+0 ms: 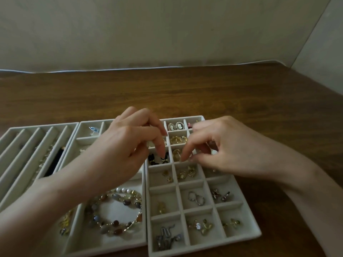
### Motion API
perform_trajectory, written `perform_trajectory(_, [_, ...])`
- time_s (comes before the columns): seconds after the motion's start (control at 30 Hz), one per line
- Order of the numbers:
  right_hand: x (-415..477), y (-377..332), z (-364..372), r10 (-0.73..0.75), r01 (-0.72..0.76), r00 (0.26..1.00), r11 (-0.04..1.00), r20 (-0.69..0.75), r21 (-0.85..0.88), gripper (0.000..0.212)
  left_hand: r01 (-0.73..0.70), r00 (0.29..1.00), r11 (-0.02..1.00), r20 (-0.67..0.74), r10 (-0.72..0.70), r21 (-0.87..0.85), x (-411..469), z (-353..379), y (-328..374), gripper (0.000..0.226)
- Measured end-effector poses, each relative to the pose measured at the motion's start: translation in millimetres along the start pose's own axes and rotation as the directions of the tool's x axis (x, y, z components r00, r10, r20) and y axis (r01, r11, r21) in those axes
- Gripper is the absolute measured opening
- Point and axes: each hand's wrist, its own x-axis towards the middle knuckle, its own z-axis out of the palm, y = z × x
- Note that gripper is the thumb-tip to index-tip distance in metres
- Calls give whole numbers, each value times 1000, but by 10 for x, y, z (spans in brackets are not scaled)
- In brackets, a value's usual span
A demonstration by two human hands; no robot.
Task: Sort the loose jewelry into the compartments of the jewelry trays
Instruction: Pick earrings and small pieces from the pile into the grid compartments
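Three grey velvet trays lie side by side. The right grid tray (246, 231) holds earrings in small compartments: gold hoops (178, 140), cameo studs (176, 126), black pieces (152, 158), silver hoops (196, 197). My left hand (122, 147) hovers over the tray's upper left, fingers curled, one fingertip dipping into the compartment with the black pieces. My right hand (224, 145) comes in from the right, its index finger and thumb tips close together by a gold hoop (176, 154). Whether either hand holds a piece is hidden.
The middle tray (111, 242) holds a beaded bracelet (115, 212) and a blue piece (92, 129). The left tray (11, 130) has long slots with a chain and a black strap (55, 160). All rest on a brown wooden table (167, 93) against a pale wall.
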Motion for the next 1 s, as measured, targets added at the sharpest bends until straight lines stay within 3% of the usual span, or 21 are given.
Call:
perform_trajectory(0.43, [45,-112,174,-34,38,999,988,26,-150,6,-16,999,999,-31,17,38,-40,70,78,24])
perform_trajectory(0.5, [53,-91,142,-15,18,1000,995,27,-94,4,-8,999,1000,-31,8,11,-35,78,79,20])
perform_trajectory(0.57, [55,-66,57,52,-52,999,995,-6,90,6,-14,999,999,-43,12,-38,-32,87,102,19])
perform_trajectory(0.7, [16,-46,-78,182,-162,983,789,27,593,15,-46,996,993,-81,37,-110,-30,108,208,28])
perform_trajectory(0.83, [55,-72,1,229,-208,972,768,44,606,6,-22,993,986,-122,2,-163,-23,146,262,34])
perform_trajectory(1.0, [62,-22,13,237,-195,970,891,-54,411,5,95,989,986,-100,-109,-137,-28,192,214,25])
